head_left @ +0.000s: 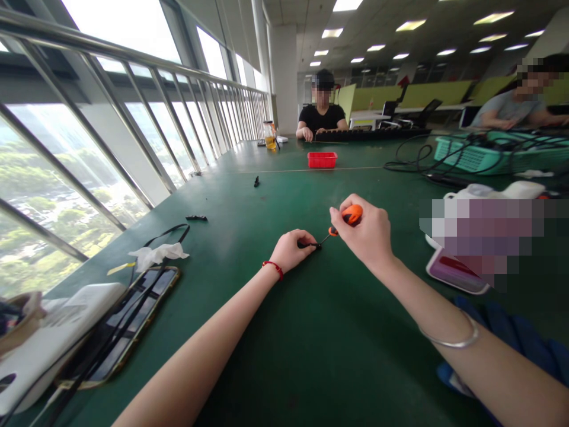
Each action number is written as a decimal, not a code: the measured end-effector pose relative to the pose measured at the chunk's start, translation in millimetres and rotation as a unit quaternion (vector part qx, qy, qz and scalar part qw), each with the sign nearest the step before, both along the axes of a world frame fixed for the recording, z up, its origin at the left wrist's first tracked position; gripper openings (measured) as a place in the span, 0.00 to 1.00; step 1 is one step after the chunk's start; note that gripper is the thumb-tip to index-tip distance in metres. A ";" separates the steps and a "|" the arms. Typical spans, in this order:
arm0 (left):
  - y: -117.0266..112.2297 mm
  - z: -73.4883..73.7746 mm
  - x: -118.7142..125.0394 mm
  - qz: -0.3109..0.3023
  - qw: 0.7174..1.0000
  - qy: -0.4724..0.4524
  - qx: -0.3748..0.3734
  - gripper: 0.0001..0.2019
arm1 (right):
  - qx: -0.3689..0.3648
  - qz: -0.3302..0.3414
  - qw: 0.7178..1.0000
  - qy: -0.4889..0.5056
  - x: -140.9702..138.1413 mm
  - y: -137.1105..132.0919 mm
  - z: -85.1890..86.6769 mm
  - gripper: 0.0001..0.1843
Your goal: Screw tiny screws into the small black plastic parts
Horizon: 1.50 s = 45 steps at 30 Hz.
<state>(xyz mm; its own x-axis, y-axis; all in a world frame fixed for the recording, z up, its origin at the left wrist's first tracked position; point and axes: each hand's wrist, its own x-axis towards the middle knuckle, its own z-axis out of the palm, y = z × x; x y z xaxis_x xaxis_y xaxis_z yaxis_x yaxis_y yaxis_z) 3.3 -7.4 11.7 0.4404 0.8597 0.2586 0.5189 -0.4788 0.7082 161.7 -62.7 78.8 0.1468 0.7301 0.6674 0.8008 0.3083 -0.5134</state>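
Observation:
My right hand (367, 231) is closed around the orange and black handle of a screwdriver (353, 214), which is tilted. Its thin metal shaft points down to the left, and the tip meets a small black part (317, 245) on the table. With pinched fingers, my left hand (292, 250) holds that black part against the green tabletop; most of the part is hidden under the fingers. Farther off lie a black strip-like piece (196, 218) and another small black piece (256, 181).
A phone (133, 320) with cables, a crumpled tissue (160, 255) and a white device (66, 332) lie at left. A red bin (322, 159) stands ahead. At right are a teal basket (511, 157) and blue cloth (511, 332). Two people sit beyond, near a railing (133, 71).

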 end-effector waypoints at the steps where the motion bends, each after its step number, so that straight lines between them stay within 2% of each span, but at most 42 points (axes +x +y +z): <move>1: -0.1 0.1 0.0 -0.001 1.000 -0.001 0.000 0.05 | -0.006 -0.002 1.000 0.001 0.1 -0.3 0.9 0.17; 3: -0.1 0.0 0.0 0.000 1.000 -0.001 -0.001 0.05 | -0.012 -0.005 1.000 0.005 0.5 -0.9 2.7 0.17; 6: 0.5 -1.0 0.0 0.002 1.000 0.000 -0.002 0.05 | -0.005 -0.015 1.000 0.001 1.2 -2.0 5.3 0.08; 9: 1.7 -2.6 -0.4 0.000 1.000 0.000 0.001 0.05 | -0.007 -0.010 0.999 -0.030 1.9 -3.0 7.6 0.13; 12: 2.4 -3.5 -0.7 -0.004 1.000 -0.001 0.007 0.05 | -0.014 -0.016 0.998 -0.065 3.0 -3.4 9.5 0.10; 15: 2.3 -3.4 -0.8 -0.006 1.000 -0.002 0.008 0.05 | -0.001 -0.035 0.996 -0.080 3.7 -3.6 11.1 0.18; 16: 2.2 -3.4 -0.7 -0.005 1.000 -0.002 0.007 0.05 | 0.003 -0.034 0.996 -0.083 3.7 -3.9 11.7 0.17; 19: 2.2 -3.5 -0.5 -0.002 1.000 -0.004 0.004 0.05 | 0.001 -0.023 0.996 -0.089 2.8 -5.4 13.9 0.07; 23: 2.6 -3.7 -0.2 -0.002 1.000 0.000 0.007 0.05 | -0.021 -0.034 0.993 -0.108 2.1 -7.2 16.8 0.08; 27: 2.0 -3.0 -0.1 -0.002 1.000 0.002 0.008 0.05 | -0.038 -0.063 0.990 -0.123 4.2 -6.6 18.0 0.18; 31: 1.6 -2.9 -0.4 0.000 1.000 0.001 0.003 0.05 | -0.025 -0.039 0.993 -0.106 4.9 -5.2 17.2 0.09; 36: 2.2 -3.4 -0.5 -0.001 1.000 0.002 0.007 0.05 | -0.035 -0.047 0.992 -0.113 4.2 -5.6 17.6 0.10; 39: 2.3 -3.2 -0.3 -0.003 1.000 0.003 0.008 0.05 | -0.037 -0.057 0.991 -0.115 4.4 -6.5 18.1 0.19; 43: 2.2 -3.1 -0.3 -0.001 1.000 0.002 0.008 0.05 | -0.020 -0.024 0.994 -0.108 3.2 -7.1 17.7 0.08; 45: 2.1 -3.3 -0.4 -0.001 1.000 0.001 0.007 0.05 | -0.022 -0.017 0.994 -0.108 2.5 -7.2 17.5 0.11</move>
